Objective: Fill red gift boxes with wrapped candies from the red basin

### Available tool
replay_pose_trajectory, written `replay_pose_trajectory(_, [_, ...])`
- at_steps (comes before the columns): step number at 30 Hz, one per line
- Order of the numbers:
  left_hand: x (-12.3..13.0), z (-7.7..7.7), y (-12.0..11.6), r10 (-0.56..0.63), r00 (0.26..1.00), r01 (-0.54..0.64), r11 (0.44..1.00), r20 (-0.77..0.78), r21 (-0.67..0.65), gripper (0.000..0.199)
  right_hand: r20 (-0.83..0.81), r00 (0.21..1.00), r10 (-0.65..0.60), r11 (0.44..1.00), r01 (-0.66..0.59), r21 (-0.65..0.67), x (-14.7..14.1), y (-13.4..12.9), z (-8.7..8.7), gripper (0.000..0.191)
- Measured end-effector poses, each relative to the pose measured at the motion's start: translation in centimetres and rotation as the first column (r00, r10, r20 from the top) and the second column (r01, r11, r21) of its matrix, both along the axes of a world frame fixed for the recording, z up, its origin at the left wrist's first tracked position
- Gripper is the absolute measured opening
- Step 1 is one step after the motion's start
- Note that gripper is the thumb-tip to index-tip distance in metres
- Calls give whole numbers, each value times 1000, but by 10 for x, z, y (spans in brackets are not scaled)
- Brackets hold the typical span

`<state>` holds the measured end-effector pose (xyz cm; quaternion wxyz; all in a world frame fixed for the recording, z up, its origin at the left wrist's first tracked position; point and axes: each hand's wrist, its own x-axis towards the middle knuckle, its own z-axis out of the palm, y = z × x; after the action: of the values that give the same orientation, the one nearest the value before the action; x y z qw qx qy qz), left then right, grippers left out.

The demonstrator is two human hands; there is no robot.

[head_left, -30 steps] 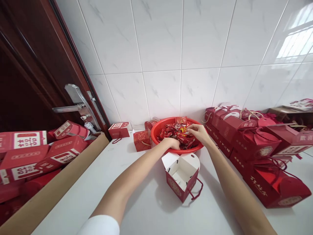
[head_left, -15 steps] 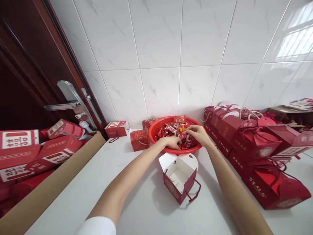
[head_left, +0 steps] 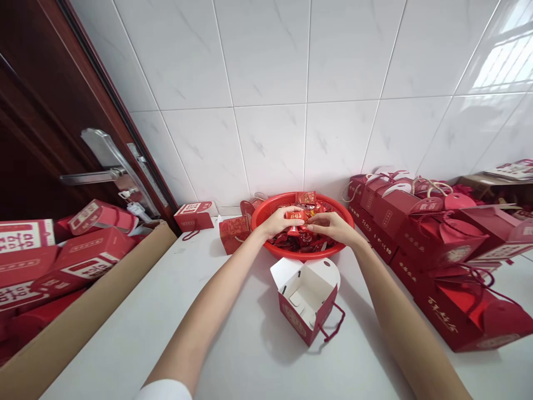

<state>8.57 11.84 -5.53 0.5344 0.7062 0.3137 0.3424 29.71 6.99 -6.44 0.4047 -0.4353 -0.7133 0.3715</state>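
Note:
A red plastic basket (head_left: pixel 266 248) of red-wrapped candies stands near the tiled wall. Over its left part, my left hand (head_left: pixel 278 221) is closed on a red candy packet (head_left: pixel 295 216). My right hand (head_left: pixel 328 226) is just to the right, fingers pinched at the packets; what they hold is too small to make out. In front of the basket stands a red box (head_left: pixel 307 305) with its flaps open, its white inside showing and a dark red cord handle at its right.
Stacked red gift boxes (head_left: pixel 391 222) line the right side. A cardboard carton (head_left: pixel 100 289) of red boxes lies at the left, below a door handle (head_left: pixel 91 176). Two small red boxes, one at the wall (head_left: pixel 194 216) and one beside the basket (head_left: pixel 232 234), stand left of it.
My left hand has risen out of the candies with a red packet and moved left. My right hand remains over the basket, close to it. The view has shifted slightly.

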Motion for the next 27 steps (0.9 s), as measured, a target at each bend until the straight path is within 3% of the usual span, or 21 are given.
replay_pose_trajectory(5, [-1,-3,0,25,999,-24,999,26,-29,47,28,999,25,999,-23,-41,-1,-1,1,46])
replay_pose_trajectory(14, [3,-1,-4,13,997,9,966,82,-257,42,120,986,114,993,-111,-29,-4,0,3,41])
replay_pose_trajectory(22, [1,4,-8,-47,998,53,974,31,-220,34,46,999,-14,999,16,-44,-3,3,-3,38])
replay_pose_trajectory(27, [2,4,-9,-76,997,76,963,8,-260,35,43,999,19,999,-17,-48,-3,3,-3,32])
